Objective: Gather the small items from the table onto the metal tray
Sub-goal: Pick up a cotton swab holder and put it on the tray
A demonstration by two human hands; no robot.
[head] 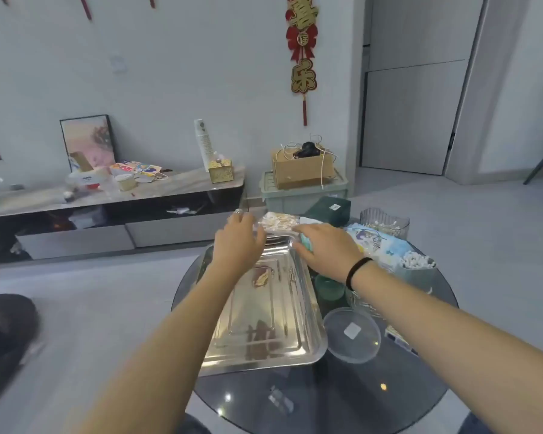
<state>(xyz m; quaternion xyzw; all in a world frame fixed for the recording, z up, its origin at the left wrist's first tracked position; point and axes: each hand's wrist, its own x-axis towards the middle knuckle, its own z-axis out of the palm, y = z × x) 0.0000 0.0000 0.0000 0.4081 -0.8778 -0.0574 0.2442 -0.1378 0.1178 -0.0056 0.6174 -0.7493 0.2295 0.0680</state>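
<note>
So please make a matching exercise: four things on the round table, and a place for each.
Things:
1. metal tray
2. clear round lid
3. dark green box
4. cup of cotton swabs

Places:
a. far edge, behind the hands
b. left part of the table
c. right edge
d. beside the tray's near right corner

Pairs: 1-b, 2-d, 3-a, 4-c

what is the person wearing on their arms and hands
Both forearms are bare, with no sleeves in view. The right hand has a thin black band around its wrist, like a hair tie or cord bracelet. The left hand has a small silver-looking ring on one of its fingers. No gloves or watch are visible.
</note>
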